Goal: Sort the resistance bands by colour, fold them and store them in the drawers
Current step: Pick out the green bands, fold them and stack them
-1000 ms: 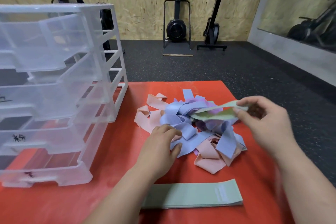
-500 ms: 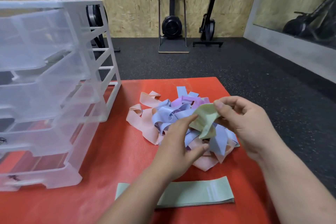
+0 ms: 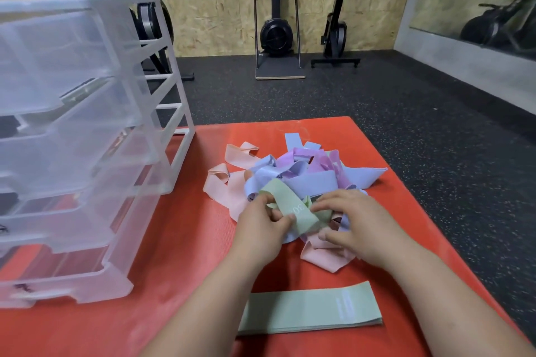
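Note:
A tangled heap of resistance bands (image 3: 301, 180) in blue, purple and pink lies on the red mat (image 3: 179, 240). Over its near edge I hold a green band (image 3: 293, 209), twisted into a loop. My left hand (image 3: 261, 226) pinches its left part between thumb and fingers. My right hand (image 3: 353, 226) grips its right end, fingers curled down onto the heap. A flat stack of green bands (image 3: 310, 309) lies on the mat just in front of my arms. The clear plastic drawer unit (image 3: 78, 139) stands at the left with its drawers pulled partly out.
The mat's far and right edges meet a dark speckled gym floor (image 3: 406, 113). Exercise machines (image 3: 277, 29) stand against the wooden back wall. A mirror (image 3: 478, 0) leans at the right.
Both hands have come down from mid-air to the heap with the green band. The band went from stretched out, to bunched, to a twisted loop held low.

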A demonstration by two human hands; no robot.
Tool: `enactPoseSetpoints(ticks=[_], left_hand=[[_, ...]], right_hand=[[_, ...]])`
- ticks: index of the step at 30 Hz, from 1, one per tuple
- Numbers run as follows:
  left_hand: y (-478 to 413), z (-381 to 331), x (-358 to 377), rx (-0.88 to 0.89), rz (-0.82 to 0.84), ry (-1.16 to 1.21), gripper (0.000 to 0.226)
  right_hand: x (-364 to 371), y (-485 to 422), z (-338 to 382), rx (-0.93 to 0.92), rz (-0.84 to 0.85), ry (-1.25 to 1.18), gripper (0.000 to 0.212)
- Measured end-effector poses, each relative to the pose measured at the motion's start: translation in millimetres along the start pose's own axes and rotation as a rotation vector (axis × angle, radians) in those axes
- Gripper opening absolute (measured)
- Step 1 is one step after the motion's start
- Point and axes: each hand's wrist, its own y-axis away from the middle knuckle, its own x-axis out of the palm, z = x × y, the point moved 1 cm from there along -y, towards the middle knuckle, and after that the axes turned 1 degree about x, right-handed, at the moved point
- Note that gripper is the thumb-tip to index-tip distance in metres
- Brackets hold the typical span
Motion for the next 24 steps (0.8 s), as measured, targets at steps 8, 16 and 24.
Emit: enactPoseSetpoints(ticks=[8,16,24], left_hand=[[-2.2,0.5,-8.0,-0.048,-0.039,0.015,0.032],[10.0,-17.2,-17.8,0.285,0.038,0.054,0.025],[18.2,-28.6,-17.5,0.311,-0.051,0.203,0.024]], right_hand=[[1.6,-4.7,9.5,-0.063,-0.308,0.073,0.025],[-7.7,-6.1,34.3,0.074,-0.274,-0.411,0.014],[-7.3,-5.2,54.8,0.189,-0.161,-0.971,0.017]])
